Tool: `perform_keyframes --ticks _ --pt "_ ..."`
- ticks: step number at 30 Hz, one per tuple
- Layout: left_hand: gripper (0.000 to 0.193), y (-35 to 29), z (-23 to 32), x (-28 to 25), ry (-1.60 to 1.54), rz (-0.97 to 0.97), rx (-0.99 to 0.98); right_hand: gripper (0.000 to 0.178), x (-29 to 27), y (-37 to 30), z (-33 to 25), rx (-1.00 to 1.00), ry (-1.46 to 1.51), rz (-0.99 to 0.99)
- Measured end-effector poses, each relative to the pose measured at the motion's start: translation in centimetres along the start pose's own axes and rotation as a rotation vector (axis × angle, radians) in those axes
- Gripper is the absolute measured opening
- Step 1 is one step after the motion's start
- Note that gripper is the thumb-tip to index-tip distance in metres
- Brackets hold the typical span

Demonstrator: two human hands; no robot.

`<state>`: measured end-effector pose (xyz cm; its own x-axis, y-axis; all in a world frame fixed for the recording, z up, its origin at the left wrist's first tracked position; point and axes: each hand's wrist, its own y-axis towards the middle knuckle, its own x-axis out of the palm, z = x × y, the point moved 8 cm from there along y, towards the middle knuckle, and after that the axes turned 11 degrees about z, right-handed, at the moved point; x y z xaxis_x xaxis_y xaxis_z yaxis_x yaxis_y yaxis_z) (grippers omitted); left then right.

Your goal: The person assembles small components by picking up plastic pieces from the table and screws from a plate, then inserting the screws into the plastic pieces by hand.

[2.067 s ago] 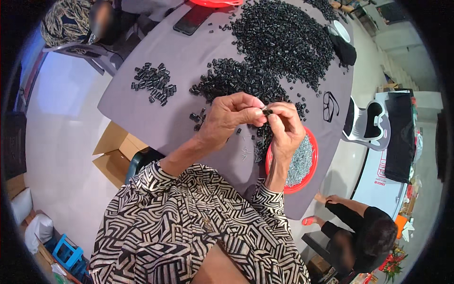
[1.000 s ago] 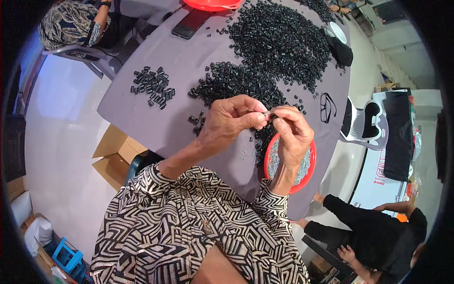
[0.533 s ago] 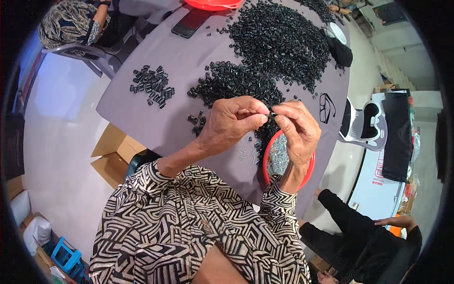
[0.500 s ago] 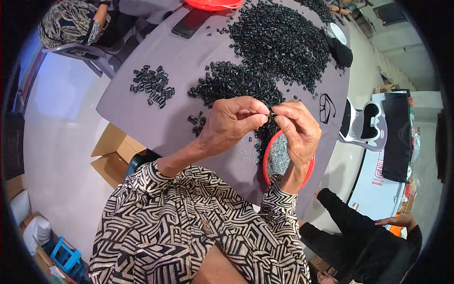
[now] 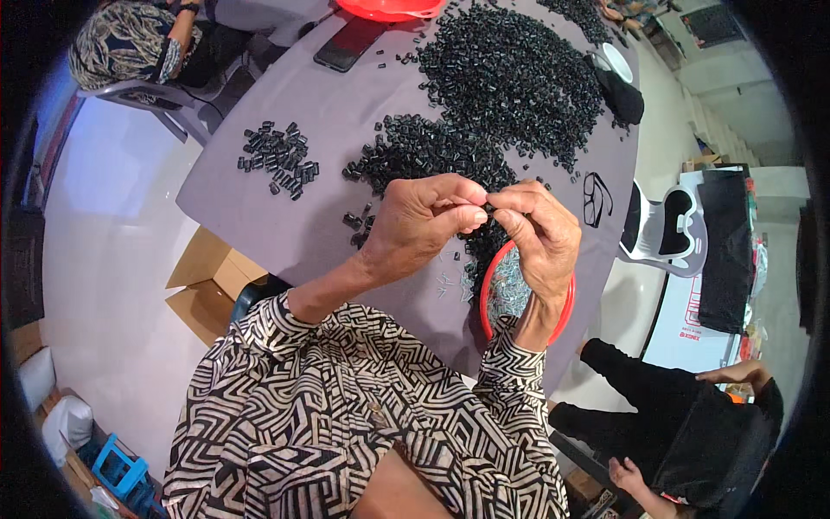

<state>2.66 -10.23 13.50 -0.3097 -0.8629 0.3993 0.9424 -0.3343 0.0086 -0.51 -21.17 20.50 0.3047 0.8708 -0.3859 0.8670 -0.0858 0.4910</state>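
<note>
Over the table, my left hand and my right hand meet fingertip to fingertip, each closed in a pinch. Whatever sits between the fingertips is tiny and mostly covered; a dark bit shows there, but I cannot make out what it is. Behind the fingers spreads a heap of small black plastic pieces. Below my right wrist stands a red-rimmed bowl full of thin silvery metal pins, partly hidden by that hand. A few loose pins lie on the cloth left of the bowl.
A larger black heap covers the far table. A separate small pile lies left, a phone and red basin at the back. Glasses and a white cup are right. Other people sit at far left and lower right.
My hands stay pinched together, with the fingertips shifted slightly and the right hand a little to the left. At the lower right, the person in black has moved, and a hand now shows there.
</note>
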Motion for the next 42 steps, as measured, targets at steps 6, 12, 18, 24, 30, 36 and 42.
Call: perform_keyframes --ticks 6,12,18,24,30,36,42 --pt "0.015 0.3 -1.2 0.0 -0.122 -0.049 -0.134 0.010 0.4 0.1 0.9 0.033 0.045 -0.052" --pt "0.015 0.4 -1.1 -0.1 0.002 -0.024 -0.060 0.013 0.6 -0.6 3.2 0.371 0.225 0.010" --pt "0.014 0.6 -1.5 0.1 -0.142 -0.042 -0.070 0.017 0.4 -0.9 2.5 0.198 0.072 0.018" --pt "0.016 0.5 -2.6 0.2 -0.267 -0.064 -0.171 0.026 0.4 -1.4 1.6 0.079 0.023 0.035" --pt "0.017 0.5 -3.5 -0.3 -0.224 0.003 -0.222 0.034 1.2 -1.7 0.4 -0.070 -0.250 0.073" --pt "0.014 0.4 -4.1 -0.5 -0.138 0.009 -0.318 0.035 1.0 -2.2 1.6 -0.013 -0.221 0.097" --pt "0.016 0.2 -5.2 -0.8 -0.157 0.019 -0.405 0.035 1.2 -2.4 1.9 0.005 -0.214 0.073"
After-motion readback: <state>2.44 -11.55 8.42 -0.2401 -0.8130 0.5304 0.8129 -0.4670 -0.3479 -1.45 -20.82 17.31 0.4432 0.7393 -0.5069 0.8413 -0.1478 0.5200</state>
